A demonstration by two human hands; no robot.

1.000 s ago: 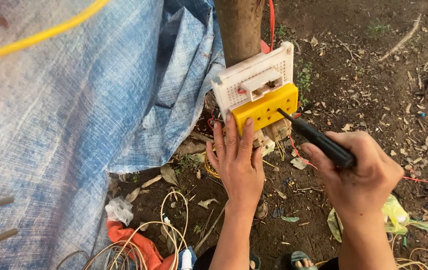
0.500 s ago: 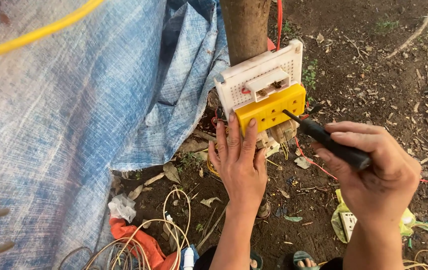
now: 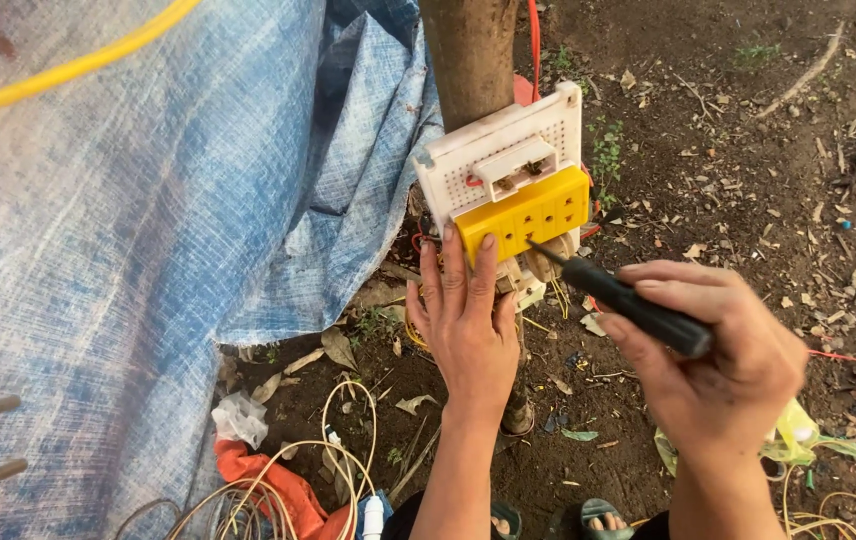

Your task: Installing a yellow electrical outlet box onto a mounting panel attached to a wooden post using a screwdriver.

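Against the tree trunk (image 3: 468,55), a white perforated board (image 3: 498,150) carries a yellow socket block (image 3: 528,215), and that is where both your hands meet. Your left hand (image 3: 468,335) is spread flat, fingertips pressing the block's lower edge; keep that brace firm so the board does not rock. Your right hand (image 3: 713,365) is wrapped tight round the dark handle of a screwdriver (image 3: 618,300), its tip touching the block's lower right part. Keep the shaft in line with the screw and push before you twist, or the tip will likely slip.

Loose wires (image 3: 538,275) hang just under the block, close to your fingertips. A blue tarp (image 3: 148,250) hangs to the left, a yellow cable (image 3: 68,65) crosses it, and coiled cords (image 3: 338,470) lie on the soil below.
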